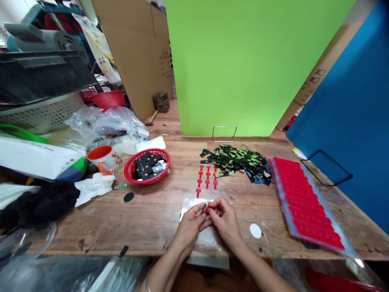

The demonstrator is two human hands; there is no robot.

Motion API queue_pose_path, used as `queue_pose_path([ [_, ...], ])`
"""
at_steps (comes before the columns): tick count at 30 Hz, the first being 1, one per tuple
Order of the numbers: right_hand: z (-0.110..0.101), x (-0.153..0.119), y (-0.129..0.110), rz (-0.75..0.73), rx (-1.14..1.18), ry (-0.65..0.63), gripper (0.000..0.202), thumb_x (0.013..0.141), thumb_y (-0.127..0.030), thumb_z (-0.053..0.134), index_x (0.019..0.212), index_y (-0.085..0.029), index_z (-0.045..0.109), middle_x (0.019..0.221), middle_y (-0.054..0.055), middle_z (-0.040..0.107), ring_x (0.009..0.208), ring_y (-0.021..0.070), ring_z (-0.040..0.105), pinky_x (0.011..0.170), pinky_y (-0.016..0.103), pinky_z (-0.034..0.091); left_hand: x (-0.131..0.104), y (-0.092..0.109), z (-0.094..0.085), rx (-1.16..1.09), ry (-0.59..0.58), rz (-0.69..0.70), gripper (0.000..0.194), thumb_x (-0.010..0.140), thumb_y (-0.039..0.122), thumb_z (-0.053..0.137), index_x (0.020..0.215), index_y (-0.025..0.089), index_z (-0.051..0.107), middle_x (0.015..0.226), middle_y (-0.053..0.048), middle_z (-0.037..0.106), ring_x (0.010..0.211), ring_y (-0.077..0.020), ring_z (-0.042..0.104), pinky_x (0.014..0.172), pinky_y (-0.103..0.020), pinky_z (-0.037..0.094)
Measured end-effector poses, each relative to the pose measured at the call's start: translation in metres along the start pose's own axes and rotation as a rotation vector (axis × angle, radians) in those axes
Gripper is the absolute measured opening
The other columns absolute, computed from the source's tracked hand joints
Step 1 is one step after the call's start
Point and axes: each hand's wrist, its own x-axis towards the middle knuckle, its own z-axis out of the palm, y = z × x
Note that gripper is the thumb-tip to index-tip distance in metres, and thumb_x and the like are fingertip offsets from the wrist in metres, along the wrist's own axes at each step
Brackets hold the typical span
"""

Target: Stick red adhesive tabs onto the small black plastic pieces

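Note:
Near the table's front edge my two hands meet over a clear plastic sheet (209, 239). My left hand (191, 222) is closed on a small black flat piece (204, 209). Pinched in my right hand (226, 221) is a small red piece (208, 208), pressed against the black one; fingers hide most of both. Just beyond the hands, several red T-shaped pieces (199, 182) lie in rows. Behind them spreads a heap of small dark flat pieces (237, 158), many with a green sheen.
A red basket (147, 181) of black pieces stands at left, beside an orange-lined mug (106, 158) and crumpled tissue (94, 188). To the right lies a sheet packed with red pieces (306, 202). A green panel (243, 69) and a blue panel (349, 121) stand behind.

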Motion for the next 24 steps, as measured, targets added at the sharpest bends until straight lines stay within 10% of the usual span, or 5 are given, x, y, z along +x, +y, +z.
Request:
queue_pose_path([
  [24,0.0031,0.0000,-0.0001,-0.031,-0.074,0.031,0.006,0.072,-0.023,0.057,0.074,-0.019,0.054,0.061,-0.003,0.054,0.052,0.0115,0.049,0.048,0.021,0.040,-0.0044,0.0020,0.0037,0.021,-0.010,0.027,0.042,0.063,0.022,0.075,0.102,0.011,0.064,0.104,-0.016,0.067,0.096,-0.0267,0.064,0.086,-0.037,0.049],
])
